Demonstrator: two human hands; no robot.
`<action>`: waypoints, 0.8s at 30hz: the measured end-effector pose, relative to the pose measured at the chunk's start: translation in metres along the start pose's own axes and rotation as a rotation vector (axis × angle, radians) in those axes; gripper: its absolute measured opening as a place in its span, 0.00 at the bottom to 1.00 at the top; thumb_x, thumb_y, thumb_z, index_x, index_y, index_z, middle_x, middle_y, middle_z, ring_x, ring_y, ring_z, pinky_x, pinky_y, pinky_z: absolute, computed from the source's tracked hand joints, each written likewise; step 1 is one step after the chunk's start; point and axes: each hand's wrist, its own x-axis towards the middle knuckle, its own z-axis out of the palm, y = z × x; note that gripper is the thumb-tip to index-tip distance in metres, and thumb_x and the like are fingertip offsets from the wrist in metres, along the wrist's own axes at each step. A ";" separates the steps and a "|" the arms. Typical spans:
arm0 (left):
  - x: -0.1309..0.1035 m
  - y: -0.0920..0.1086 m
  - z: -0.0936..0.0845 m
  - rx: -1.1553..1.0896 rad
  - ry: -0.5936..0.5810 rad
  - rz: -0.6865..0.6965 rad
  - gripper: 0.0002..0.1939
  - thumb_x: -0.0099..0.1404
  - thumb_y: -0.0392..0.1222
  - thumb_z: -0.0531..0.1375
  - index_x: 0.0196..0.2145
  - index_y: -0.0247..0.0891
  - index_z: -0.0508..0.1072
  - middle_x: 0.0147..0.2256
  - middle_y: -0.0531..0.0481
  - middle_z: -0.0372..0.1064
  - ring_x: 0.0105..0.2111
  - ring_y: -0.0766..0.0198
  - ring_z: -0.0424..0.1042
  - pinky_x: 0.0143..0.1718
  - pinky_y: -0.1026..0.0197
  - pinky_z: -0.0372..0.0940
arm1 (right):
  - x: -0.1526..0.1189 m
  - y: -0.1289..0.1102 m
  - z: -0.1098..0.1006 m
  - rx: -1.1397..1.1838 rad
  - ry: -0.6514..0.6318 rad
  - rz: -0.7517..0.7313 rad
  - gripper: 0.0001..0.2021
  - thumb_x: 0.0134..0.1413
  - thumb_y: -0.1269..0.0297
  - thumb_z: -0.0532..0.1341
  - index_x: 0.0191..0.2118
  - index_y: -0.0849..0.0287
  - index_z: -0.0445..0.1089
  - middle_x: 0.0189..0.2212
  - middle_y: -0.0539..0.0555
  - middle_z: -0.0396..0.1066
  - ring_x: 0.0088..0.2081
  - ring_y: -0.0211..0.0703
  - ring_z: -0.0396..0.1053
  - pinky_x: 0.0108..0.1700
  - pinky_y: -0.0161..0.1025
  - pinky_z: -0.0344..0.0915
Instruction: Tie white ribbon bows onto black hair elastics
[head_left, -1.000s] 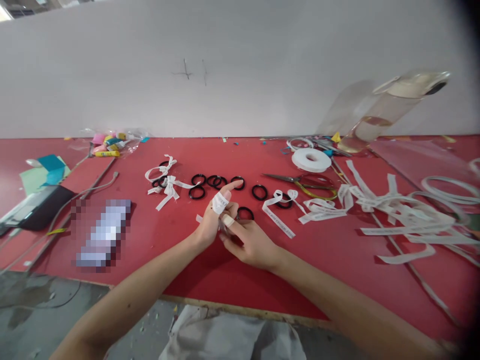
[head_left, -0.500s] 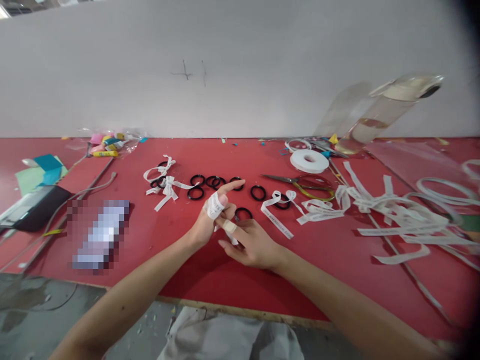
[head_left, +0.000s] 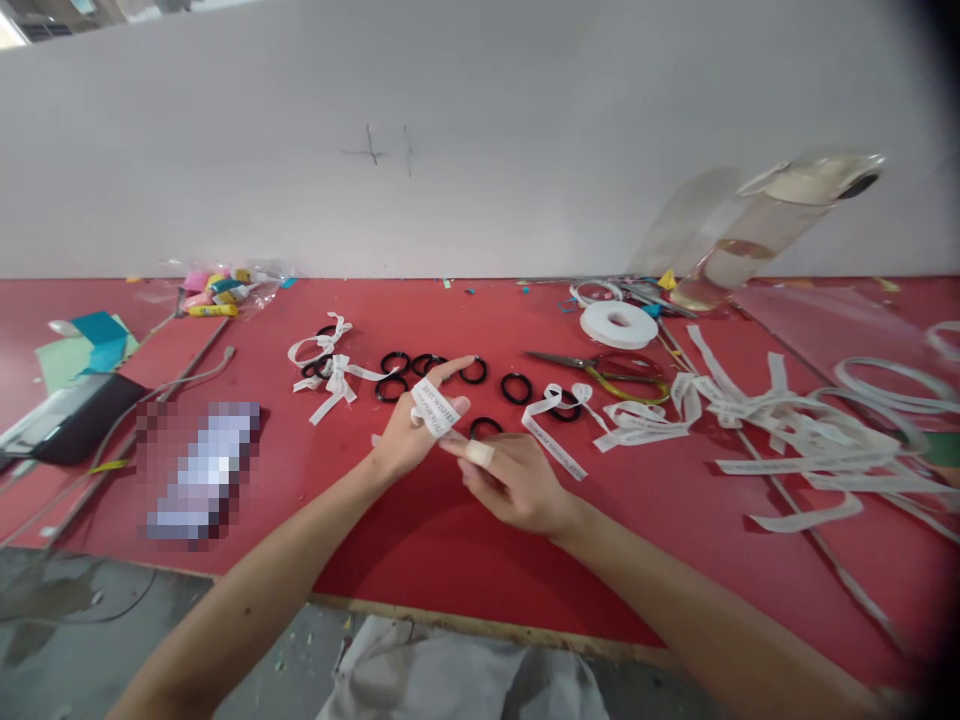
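A white printed ribbon [head_left: 433, 408] lies across the base of the stretched index finger of my left hand [head_left: 401, 440]. The other left fingers are curled in around it, and a small white end shows at the hand's outer side. My right hand [head_left: 521, 485], with a beige plaster on one finger, meets the left hand at the ribbon's lower end. Its index finger touches the ribbon there and its other fingers are bent; the exact grip is partly hidden. Just beyond the hands lie several black hair ties [head_left: 516, 388]. Hair ties with tied ribbon bows [head_left: 339, 378] are to the left.
Scissors [head_left: 600, 370], a white ribbon roll [head_left: 619, 324] and many cut ribbon strips [head_left: 810, 430] lie to the right on the red table [head_left: 420, 560]. A bottle [head_left: 765, 235] stands behind them. On the left are a blurred-out phone [head_left: 202, 470], a black case [head_left: 71, 420] and a cable.
The left hand has turned, so the ribbon's printed face shows more fully. My right hand has shifted slightly right, and the ribbon piece by its thumb no longer shows.
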 end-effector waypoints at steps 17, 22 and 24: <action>0.004 -0.008 0.004 1.070 -0.282 0.069 0.25 0.61 0.46 0.53 0.52 0.32 0.74 0.26 0.42 0.75 0.26 0.54 0.72 0.27 0.60 0.55 | 0.010 -0.003 -0.002 0.011 0.128 0.128 0.05 0.65 0.73 0.57 0.41 0.55 0.66 0.39 0.55 0.74 0.43 0.45 0.70 0.45 0.46 0.69; 0.006 -0.011 0.002 0.889 -0.307 0.089 0.19 0.63 0.51 0.53 0.22 0.36 0.70 0.17 0.50 0.60 0.18 0.66 0.58 0.24 0.62 0.44 | 0.004 -0.005 0.004 0.399 0.217 0.407 0.04 0.69 0.68 0.53 0.42 0.54 0.63 0.41 0.55 0.74 0.46 0.43 0.72 0.46 0.44 0.70; 0.006 -0.013 0.001 0.766 -0.307 0.093 0.18 0.63 0.51 0.54 0.22 0.36 0.67 0.16 0.54 0.54 0.17 0.70 0.52 0.23 0.63 0.43 | 0.001 -0.005 0.005 0.485 0.250 0.438 0.02 0.69 0.67 0.54 0.43 0.54 0.63 0.40 0.54 0.73 0.45 0.42 0.72 0.46 0.43 0.71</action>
